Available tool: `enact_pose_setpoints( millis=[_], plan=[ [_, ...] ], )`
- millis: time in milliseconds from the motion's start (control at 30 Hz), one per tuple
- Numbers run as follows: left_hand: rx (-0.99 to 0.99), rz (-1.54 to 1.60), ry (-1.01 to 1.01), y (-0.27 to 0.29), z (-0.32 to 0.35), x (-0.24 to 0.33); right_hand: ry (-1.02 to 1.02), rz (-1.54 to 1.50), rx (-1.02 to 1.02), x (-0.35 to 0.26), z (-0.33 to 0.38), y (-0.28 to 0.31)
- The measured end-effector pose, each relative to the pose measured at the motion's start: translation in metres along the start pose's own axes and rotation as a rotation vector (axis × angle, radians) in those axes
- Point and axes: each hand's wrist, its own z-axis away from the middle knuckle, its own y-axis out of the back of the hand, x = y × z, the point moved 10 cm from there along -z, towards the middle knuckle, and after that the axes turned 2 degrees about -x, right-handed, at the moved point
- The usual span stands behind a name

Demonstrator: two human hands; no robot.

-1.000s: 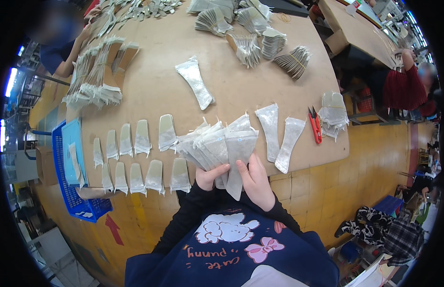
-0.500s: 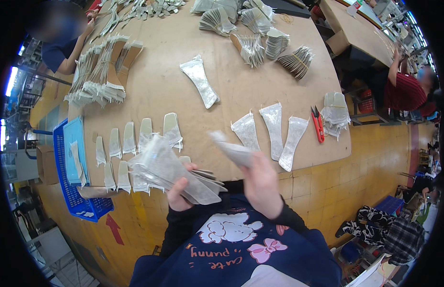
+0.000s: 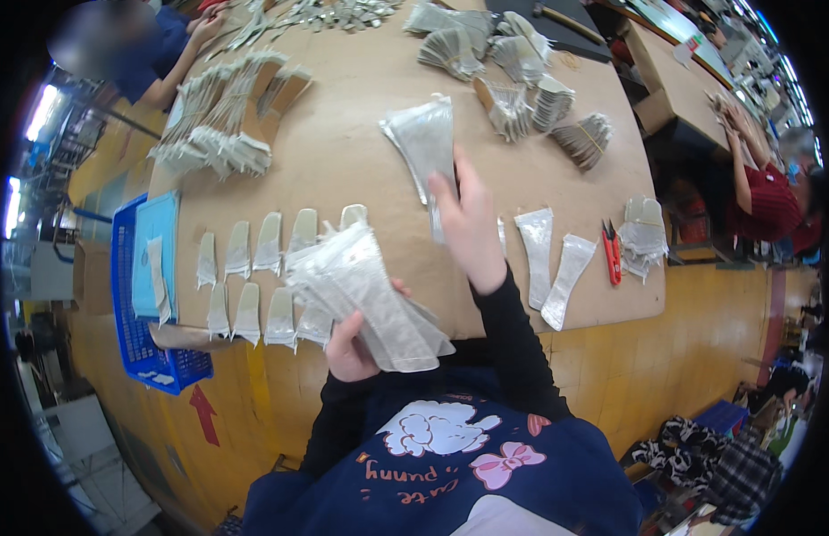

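Evidently the stack of silvery, flared pieces (image 3: 374,299) rests in the left hand (image 3: 350,350), its thumb pressed on top and its other fingers tucked beneath, clamped on the layers; the wide ends fan out toward the table (image 3: 338,147), probably so that single pieces part easily. Forward of it, the right hand (image 3: 468,223) has thumb and fingers closed on one flared piece (image 3: 429,134) near its narrower part, likely so the broad end stays free and flat; a second edge beneath suggests it overlaps a similar piece. Two matching pieces (image 3: 536,255) lie side by side to the right, apparently spaced to keep them distinct, while another is mostly hidden by the right forearm. Beyond them are red-handled snips (image 3: 613,255) and a pale pile (image 3: 644,225). Two rows of tongue-shaped pieces (image 3: 238,250) sit to the left, partly blocked by the held stack. Tied bundles (image 3: 222,116) stand farther off, near a co-worker's hands (image 3: 207,27), and a blue basket (image 3: 128,308) adjoins the table's left edge.
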Motion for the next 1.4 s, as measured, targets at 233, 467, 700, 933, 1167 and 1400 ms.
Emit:
enact_pose_setpoints(
  millis=[233,467,700,933,1167,1400],
  plan=[
    [0.106,-0.093,0.033,0.006,0.009,-0.001,-0.133,0.619,0.125,0.036,-0.032,-0.022],
    [0.102,-0.336,-0.001,0.013,-0.002,-0.01,-0.057,0.08,-0.284,-0.053,0.084,-0.006],
    [-0.05,-0.233,0.14,-0.023,-0.01,-0.039,-0.306,-0.356,0.253,-0.014,0.119,0.083],
    [-0.055,-0.058,0.254,-0.02,-0.014,-0.061,-0.412,-0.765,0.209,-0.005,0.142,0.098],
    [0.03,-0.367,0.097,-0.014,-0.015,-0.055,-0.572,-0.792,-0.059,0.006,0.162,0.035],
    [0.291,-0.155,-0.098,0.008,-0.013,-0.026,-0.442,-0.71,0.005,0.007,0.156,0.038]
  ],
)
